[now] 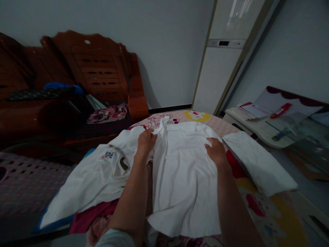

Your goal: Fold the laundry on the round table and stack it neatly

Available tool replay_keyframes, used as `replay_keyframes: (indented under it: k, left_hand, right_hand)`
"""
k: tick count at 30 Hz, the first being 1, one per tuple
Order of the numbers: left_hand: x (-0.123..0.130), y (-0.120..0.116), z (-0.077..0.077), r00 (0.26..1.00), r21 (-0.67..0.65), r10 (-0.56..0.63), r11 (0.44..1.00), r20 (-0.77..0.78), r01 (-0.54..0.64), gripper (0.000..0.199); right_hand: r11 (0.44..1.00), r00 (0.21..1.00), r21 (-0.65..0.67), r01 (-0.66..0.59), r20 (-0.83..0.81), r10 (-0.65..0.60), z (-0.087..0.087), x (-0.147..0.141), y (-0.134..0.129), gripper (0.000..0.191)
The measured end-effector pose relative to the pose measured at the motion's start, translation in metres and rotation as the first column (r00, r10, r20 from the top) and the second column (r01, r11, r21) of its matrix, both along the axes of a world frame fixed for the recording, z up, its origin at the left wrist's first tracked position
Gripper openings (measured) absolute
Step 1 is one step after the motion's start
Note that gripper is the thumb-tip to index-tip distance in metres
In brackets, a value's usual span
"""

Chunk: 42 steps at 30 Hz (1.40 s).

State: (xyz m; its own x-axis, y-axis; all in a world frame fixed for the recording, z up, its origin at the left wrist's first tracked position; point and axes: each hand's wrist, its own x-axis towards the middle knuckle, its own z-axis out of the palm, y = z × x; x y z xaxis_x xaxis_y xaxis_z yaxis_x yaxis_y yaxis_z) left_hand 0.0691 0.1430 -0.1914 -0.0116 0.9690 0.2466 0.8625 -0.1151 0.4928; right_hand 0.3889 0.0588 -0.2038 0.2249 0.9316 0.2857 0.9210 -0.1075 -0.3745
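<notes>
A white shirt (186, 171) lies spread on the round table, its far end partly bunched and its lower hem turned up at the near left corner. My left hand (146, 142) is closed on the fabric at its upper left edge, fingers pinched together. At the upper right edge, my right hand (216, 150) grips the cloth between thumb and fingers; part of that grip is hidden. Left of my left forearm is another white garment (89, 178) with small dark lettering and a dark striped trim. A folded white cloth (259, 163) rests beyond my right forearm.
A patterned cloth (196, 116) covers the table. Dark red fabric (92, 216) lies under the left garment. A wooden sofa (95, 68) stands behind, holding a floral cloth (109, 113). At right, a side table (259, 128) bears papers and a red item (281, 110).
</notes>
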Motion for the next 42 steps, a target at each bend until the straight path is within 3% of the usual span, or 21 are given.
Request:
replay_keyframes:
  k: [2,4,10,15,19,22,25,29,32,34,38,42]
  left_hand:
    - [0.0,-0.005,0.008,0.994,-0.126,0.056,0.99,-0.09,-0.067,0.03]
    - [0.003,-0.009,0.012,0.989,-0.216,0.021,0.975,-0.145,-0.052,0.026]
    - [0.021,-0.015,0.006,0.974,-0.329,-0.112,0.943,-0.199,0.041,0.026]
    - [0.023,-0.013,-0.003,0.969,-0.284,-0.082,0.959,-0.233,0.013,0.02]
    - [0.01,-0.012,-0.002,0.975,-0.177,0.075,0.978,-0.209,-0.113,0.02]
    - [-0.001,-0.011,0.001,0.968,-0.178,0.145,0.967,-0.205,-0.183,0.02]
    - [-0.005,-0.01,0.001,0.973,-0.189,0.131,0.968,-0.189,-0.167,0.021]
    - [-0.003,-0.011,-0.003,0.985,-0.201,0.082,0.973,-0.153,-0.112,0.022]
    - [-0.004,-0.014,-0.009,0.989,-0.214,0.024,0.975,-0.149,-0.056,0.027]
    - [-0.005,-0.018,-0.012,0.991,-0.22,-0.001,0.975,-0.131,-0.028,0.029]
    - [-0.007,-0.032,-0.015,1.0,-0.21,-0.014,0.978,-0.008,0.012,0.026]
    - [-0.004,-0.056,-0.01,0.989,-0.18,-0.021,0.982,0.147,0.048,0.02]
  right_hand:
    - [0.984,0.992,-0.14,0.109,0.079,-0.099,0.004,0.002,-0.005,0.043]
    - [0.953,0.976,-0.226,0.202,0.133,-0.175,0.003,0.006,-0.009,0.042]
    - [0.905,0.951,-0.307,0.294,0.184,-0.247,-0.001,0.011,-0.013,0.04]
    - [0.89,0.951,-0.339,0.305,0.157,-0.266,0.006,0.012,-0.013,0.032]
    - [0.866,0.919,-0.305,0.395,0.13,-0.373,0.005,0.024,-0.016,0.038]
    - [0.86,0.908,-0.291,0.419,0.121,-0.401,0.002,0.028,-0.018,0.039]
    - [0.892,0.926,-0.246,0.378,0.103,-0.364,0.005,0.022,-0.018,0.038]
    - [0.948,0.95,-0.069,0.31,0.066,-0.306,0.029,0.004,-0.018,0.036]
    - [0.995,0.994,0.034,0.098,-0.052,-0.097,0.048,-0.02,-0.029,0.032]
    - [0.996,0.985,0.035,-0.078,-0.154,0.082,0.054,-0.043,-0.045,0.025]
    - [0.944,0.92,-0.079,-0.32,-0.263,0.29,0.047,-0.088,-0.092,0.012]
    - [0.927,0.917,-0.107,-0.358,-0.228,0.328,0.031,-0.105,-0.144,0.025]
